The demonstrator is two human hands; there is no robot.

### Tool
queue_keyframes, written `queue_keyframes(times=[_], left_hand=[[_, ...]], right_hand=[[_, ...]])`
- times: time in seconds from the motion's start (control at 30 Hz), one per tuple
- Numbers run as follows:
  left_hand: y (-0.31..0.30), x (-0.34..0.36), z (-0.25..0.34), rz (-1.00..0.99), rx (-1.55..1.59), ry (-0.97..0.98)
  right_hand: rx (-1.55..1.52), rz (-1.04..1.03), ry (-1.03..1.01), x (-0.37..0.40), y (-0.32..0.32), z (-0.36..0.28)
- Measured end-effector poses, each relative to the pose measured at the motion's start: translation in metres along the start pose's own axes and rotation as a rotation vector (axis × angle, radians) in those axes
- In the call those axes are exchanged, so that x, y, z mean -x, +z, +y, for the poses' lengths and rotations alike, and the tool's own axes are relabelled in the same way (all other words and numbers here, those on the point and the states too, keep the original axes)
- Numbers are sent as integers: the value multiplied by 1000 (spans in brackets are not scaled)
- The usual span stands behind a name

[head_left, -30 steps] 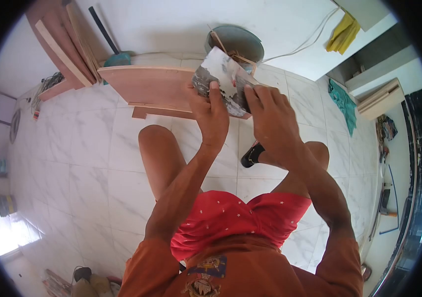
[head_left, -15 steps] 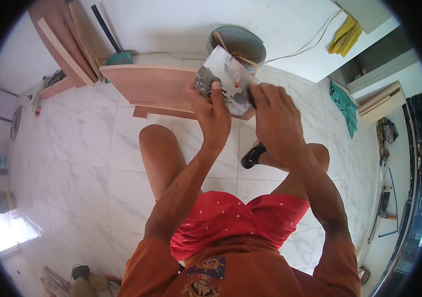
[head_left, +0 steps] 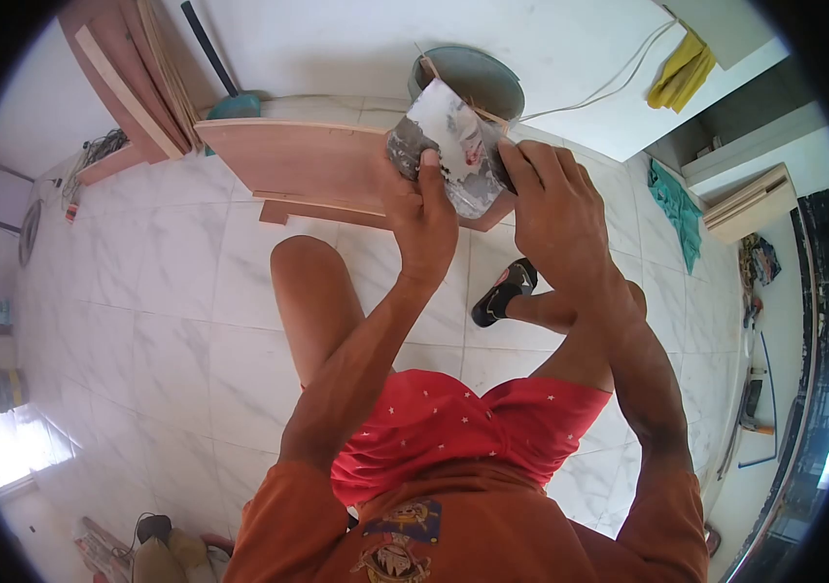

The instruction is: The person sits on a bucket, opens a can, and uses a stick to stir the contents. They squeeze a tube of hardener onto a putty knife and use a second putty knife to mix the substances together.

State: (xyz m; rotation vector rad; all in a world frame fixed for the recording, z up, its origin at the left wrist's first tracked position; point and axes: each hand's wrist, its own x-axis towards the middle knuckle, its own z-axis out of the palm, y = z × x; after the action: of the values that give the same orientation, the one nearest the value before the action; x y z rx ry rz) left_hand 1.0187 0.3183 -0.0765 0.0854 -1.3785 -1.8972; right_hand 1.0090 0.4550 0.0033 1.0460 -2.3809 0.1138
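Observation:
Both hands are raised in front of me over a wooden panel. My left hand (head_left: 421,219) grips a flat, roughly square plate (head_left: 453,141) by its near-left side, thumb on top. The plate is smeared white and grey, with a small reddish patch. My right hand (head_left: 558,204) is closed at the plate's right edge, its fingers bent around a dark, thin thing (head_left: 506,167) that touches the plate. Most of that dark thing is hidden by the fingers. The pinkish wooden panel (head_left: 303,165) stands on edge on the floor, partly covered by the hands and plate.
A grey bucket (head_left: 487,78) with wood scraps stands against the wall behind the plate. A green dustpan (head_left: 237,105) and leaning boards (head_left: 128,87) are at upper left. To the right are a yellow cloth (head_left: 682,73), a teal cloth (head_left: 677,209) and stacked wooden pieces (head_left: 750,204).
My right hand has shifted slightly right with the dark thing, along the plate's edge. The plate has tilted a little in my left hand. My foot in the dark shoe shows more fully.

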Motion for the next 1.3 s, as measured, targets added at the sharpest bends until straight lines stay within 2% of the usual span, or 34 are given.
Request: queue_keyframes(times=[0.1, 0.2, 0.33, 0.43, 0.57, 0.67, 0.77, 0.87, 0.93, 1.0, 1.13, 1.23, 1.3], left_hand=[[0, 0, -2, 1, -6, -29], [-2, -2, 3, -2, -12, -7], [-4, -5, -8, 21, -60, -10], [-7, -10, -19, 43, -33, 0], [-8, -14, -18, 47, 43, -103], [-13, -13, -24, 64, 26, -110], [-15, -19, -27, 32, 16, -130], [-17, -22, -24, 46, -3, -167], [-18, -23, -21, 61, -67, -191], [-20, -26, -19, -25, -10, -245], [-26, -35, -25, -146, 108, -353], [-31, -39, -13, -337, 190, -551], [-34, -43, -14, -446, 103, -652]], right_hand=[[-9, -143, -98, 5, 4, 2], [6, -82, -97, 2, -7, 9], [36, -190, -179, 4, -4, 17], [85, -86, -191, 0, -16, 19], [85, -215, -271, 6, -7, 20], [126, -108, -255, 5, -14, 21], [154, -172, -394, 6, -3, 23], [183, -179, -384, -4, -18, 29], [155, -202, -471, -3, -16, 28], [162, -246, -528, -4, -12, 32], [172, -209, -560, -26, -43, 40], [53, -343, -651, -31, -43, 40], [92, -342, -690, -48, -59, 42]])
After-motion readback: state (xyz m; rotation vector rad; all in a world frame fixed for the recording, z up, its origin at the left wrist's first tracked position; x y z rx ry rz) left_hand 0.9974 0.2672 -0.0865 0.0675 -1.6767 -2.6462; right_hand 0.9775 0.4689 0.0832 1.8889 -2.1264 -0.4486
